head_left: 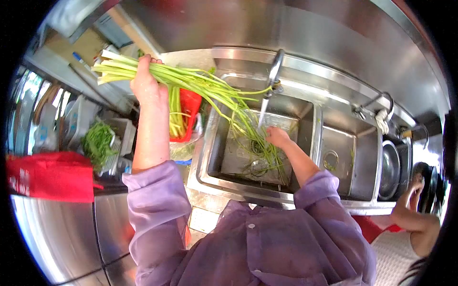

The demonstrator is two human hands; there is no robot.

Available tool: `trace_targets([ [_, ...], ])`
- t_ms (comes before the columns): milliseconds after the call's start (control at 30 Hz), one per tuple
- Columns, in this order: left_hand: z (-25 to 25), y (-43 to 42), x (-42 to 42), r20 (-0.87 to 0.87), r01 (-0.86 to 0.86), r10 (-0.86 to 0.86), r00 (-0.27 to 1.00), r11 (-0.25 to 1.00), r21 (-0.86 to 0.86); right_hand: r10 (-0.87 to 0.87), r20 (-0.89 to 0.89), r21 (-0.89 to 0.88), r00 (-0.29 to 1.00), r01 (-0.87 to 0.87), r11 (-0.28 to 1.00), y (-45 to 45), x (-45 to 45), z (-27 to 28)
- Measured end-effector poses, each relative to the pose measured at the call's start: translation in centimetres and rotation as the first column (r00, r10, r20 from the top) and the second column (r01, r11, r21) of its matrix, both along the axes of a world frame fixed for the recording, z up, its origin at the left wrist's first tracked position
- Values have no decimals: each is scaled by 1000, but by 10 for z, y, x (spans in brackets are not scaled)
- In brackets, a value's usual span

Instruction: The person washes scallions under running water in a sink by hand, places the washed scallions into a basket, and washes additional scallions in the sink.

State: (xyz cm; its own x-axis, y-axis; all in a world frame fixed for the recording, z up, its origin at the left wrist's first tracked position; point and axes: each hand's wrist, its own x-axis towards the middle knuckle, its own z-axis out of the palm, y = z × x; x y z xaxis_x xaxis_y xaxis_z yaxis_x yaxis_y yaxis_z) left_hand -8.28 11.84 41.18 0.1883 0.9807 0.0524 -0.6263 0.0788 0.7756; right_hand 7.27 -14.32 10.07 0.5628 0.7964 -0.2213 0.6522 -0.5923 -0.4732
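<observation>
A long bundle of green celery stalks [191, 80] slants from the upper left down into the sink. My left hand [147, 78] is wrapped round it near its thick pale ends, raised left of the sink. Inside the left sink basin [300, 117], the thin tips of the bundle hang loosely under the stream from the faucet [275, 69]. My right hand [277, 137] is closed at these tips, just right of the running water; its fingertips are partly hidden. More stalks stand in a red basket [192, 107] beside my left forearm.
A second basin [360, 148] and a round metal bowl [390, 169] lie to the right. Another person's arm [414, 219] shows at the lower right. Leafy greens [99, 143] fill a container at left, near a red cloth [50, 177] on a steel unit.
</observation>
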Motion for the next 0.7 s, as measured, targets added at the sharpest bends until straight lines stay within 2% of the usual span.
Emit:
trace_targets([
  [33,5,3,-10,-1,-38,38,999,999,13,21,79,10,997,-22,1000,-3,-10,6],
  [67,11,6,-19,55,-52,45,997,989,137,57,77,25,995,-59,998,0,-16,11],
  [100,16,9,-29,110,-68,41,993,964,258,50,-65,16,997,-49,999,5,-21,22],
  [133,28,5,-37,91,-58,28,995,937,344,37,-203,0,978,-38,999,10,-25,32],
  [167,40,0,-44,89,-78,49,995,932,353,60,-205,9,977,-59,998,16,-30,43],
  [233,60,-7,-54,16,-92,106,994,771,630,147,-267,156,952,-108,982,32,-39,69],
  [267,66,-10,-58,-30,-72,133,991,697,714,157,-261,165,952,-116,979,42,-45,83],
  [300,71,-16,-63,-24,-78,137,990,690,719,130,-403,226,906,-39,973,55,-52,97],
  [333,74,-22,-67,-194,7,288,938,543,840,111,-538,273,836,48,961,71,-60,108],
  [367,76,-22,-69,-320,134,455,831,393,909,121,-558,326,821,83,942,89,-69,114],
  [400,70,-7,-71,-347,284,613,710,203,937,132,-580,376,804,121,919,109,-80,119],
  [433,61,4,-71,-342,285,614,712,193,939,118,-476,383,872,85,920,135,-91,120],
  [467,51,15,-71,-524,426,153,838,416,803,82,-382,357,921,65,932,155,-101,120],
  [500,43,26,-72,-514,624,-356,780,511,592,30,-229,245,973,28,969,174,-113,126],
  [533,38,35,-70,-622,598,43,782,231,768,-23,-217,147,976,56,988,195,-123,119],
  [567,31,44,-66,-515,610,437,738,-103,786,-76,-199,46,977,87,995,210,-130,111],
  [600,16,56,-62,-498,643,478,724,-207,737,-42,-238,41,970,54,998,214,-135,105],
  [633,-2,66,-58,-475,670,515,714,-304,678,36,-217,191,975,6,982,215,-139,76],
  [700,-37,80,-51,-500,736,543,675,-444,512,-64,-253,87,965,88,992,223,-148,55],
])
